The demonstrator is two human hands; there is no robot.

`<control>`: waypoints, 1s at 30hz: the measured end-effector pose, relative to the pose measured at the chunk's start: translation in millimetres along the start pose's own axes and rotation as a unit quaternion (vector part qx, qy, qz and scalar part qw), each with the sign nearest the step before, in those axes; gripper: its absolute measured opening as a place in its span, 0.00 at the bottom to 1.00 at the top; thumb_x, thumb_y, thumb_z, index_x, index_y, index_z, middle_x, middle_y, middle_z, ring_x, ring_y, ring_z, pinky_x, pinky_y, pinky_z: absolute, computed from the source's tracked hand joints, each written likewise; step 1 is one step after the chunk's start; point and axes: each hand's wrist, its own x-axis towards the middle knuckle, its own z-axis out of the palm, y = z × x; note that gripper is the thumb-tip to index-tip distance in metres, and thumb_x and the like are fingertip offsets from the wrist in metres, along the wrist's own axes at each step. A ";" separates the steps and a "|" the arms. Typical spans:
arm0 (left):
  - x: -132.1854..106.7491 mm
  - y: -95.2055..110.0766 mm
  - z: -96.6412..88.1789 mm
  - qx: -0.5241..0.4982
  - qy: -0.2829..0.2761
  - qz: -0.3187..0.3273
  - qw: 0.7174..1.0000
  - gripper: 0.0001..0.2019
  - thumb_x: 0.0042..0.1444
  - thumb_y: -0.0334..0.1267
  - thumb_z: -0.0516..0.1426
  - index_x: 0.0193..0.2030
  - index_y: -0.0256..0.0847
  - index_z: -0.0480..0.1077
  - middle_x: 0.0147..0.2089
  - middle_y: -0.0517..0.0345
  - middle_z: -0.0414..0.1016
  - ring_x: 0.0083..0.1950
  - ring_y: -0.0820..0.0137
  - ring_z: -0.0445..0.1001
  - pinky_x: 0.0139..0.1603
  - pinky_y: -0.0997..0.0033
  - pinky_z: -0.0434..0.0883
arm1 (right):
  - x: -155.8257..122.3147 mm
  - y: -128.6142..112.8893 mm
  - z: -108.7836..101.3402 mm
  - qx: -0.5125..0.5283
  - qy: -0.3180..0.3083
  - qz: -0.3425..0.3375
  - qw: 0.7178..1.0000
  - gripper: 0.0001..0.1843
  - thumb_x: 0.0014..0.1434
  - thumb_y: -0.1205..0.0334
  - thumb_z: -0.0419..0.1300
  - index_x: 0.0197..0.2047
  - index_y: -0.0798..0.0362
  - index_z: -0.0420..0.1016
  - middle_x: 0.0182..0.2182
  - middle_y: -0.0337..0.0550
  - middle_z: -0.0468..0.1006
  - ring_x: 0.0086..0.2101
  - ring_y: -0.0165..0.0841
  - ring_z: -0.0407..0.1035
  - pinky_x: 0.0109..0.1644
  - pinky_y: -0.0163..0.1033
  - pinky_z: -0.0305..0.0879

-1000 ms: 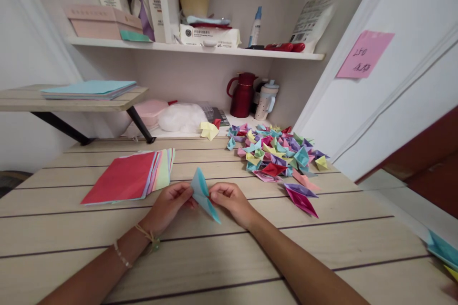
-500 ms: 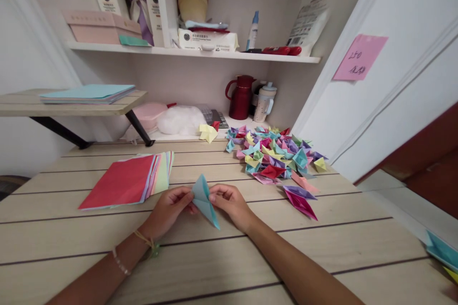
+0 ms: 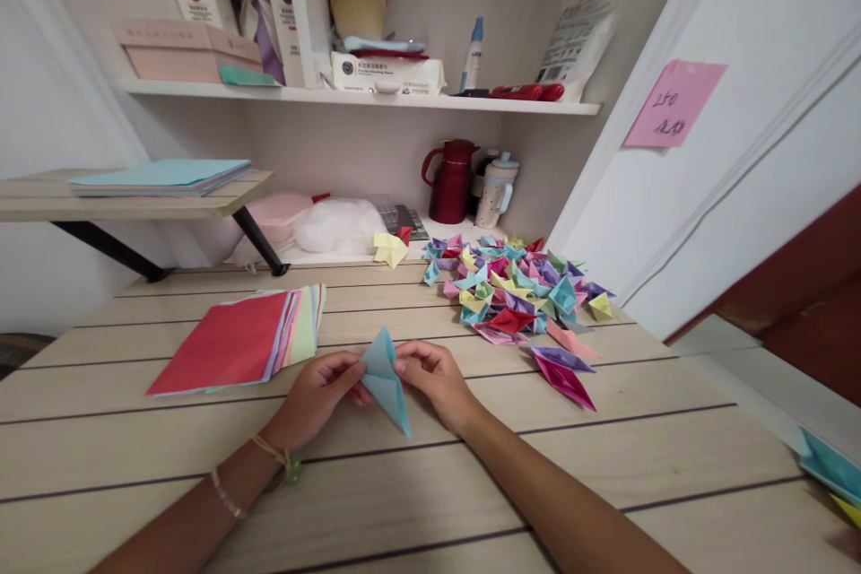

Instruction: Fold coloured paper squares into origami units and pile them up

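A light blue folded paper piece [image 3: 386, 378], pointed at both ends, stands just above the wooden table [image 3: 417, 484]. My left hand [image 3: 321, 395] pinches its left side and my right hand [image 3: 434, 378] pinches its right side, fingers closed on the paper. A fanned stack of coloured paper sheets [image 3: 242, 337], red on top, lies to the left of my hands. A heap of several folded paper boats [image 3: 517, 287] in many colours lies to the right and beyond. Two purple and pink boats [image 3: 563, 371] sit apart from the heap, nearest my right hand.
A small raised shelf [image 3: 134, 195] with blue paper [image 3: 161, 174] stands at the back left. A red jug [image 3: 455, 179] and a white cup [image 3: 496, 188] stand against the back wall. A pink note [image 3: 673, 102] sticks to the white door at right. More blue paper [image 3: 829, 466] lies at the table's right edge.
The blue paper piece has opened slightly between my fingers and shows a broader face. Both hands stay in the same place on the table.
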 end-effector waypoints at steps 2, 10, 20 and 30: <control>0.1 -0.3 -0.2 -0.002 -0.002 -0.003 1.000 0.10 0.51 0.42 0.56 0.30 0.37 0.72 0.22 0.60 0.74 0.25 0.72 0.71 0.28 0.74 0.68 | -0.1 -0.3 0.2 0.002 0.000 0.001 1.000 0.13 0.43 0.54 0.66 0.29 0.54 0.75 0.17 0.33 0.67 0.19 0.24 0.58 0.26 0.32 0.58; 0.4 -1.4 0.0 -0.002 0.006 -0.009 1.000 0.11 0.50 0.43 0.57 0.30 0.36 0.72 0.22 0.60 0.74 0.25 0.72 0.71 0.28 0.74 0.68 | 0.8 1.3 -0.5 0.016 0.014 -0.012 1.000 0.12 0.44 0.56 0.66 0.28 0.55 0.74 0.17 0.34 0.68 0.20 0.24 0.60 0.25 0.31 0.59; 0.4 -0.9 0.4 0.003 0.006 -0.012 1.000 0.11 0.50 0.44 0.57 0.30 0.36 0.72 0.22 0.61 0.74 0.24 0.73 0.71 0.28 0.75 0.68 | 1.7 3.4 -1.5 0.017 0.011 -0.018 1.000 0.11 0.44 0.57 0.66 0.28 0.55 0.74 0.16 0.34 0.68 0.19 0.24 0.60 0.24 0.30 0.57; 1.1 -1.0 -0.4 0.005 0.001 -0.011 1.000 0.11 0.50 0.44 0.57 0.30 0.36 0.72 0.22 0.60 0.74 0.24 0.73 0.71 0.28 0.75 0.69 | 1.7 1.8 -1.8 0.017 0.009 -0.021 1.000 0.09 0.45 0.59 0.66 0.28 0.55 0.74 0.17 0.34 0.69 0.19 0.23 0.60 0.24 0.30 0.58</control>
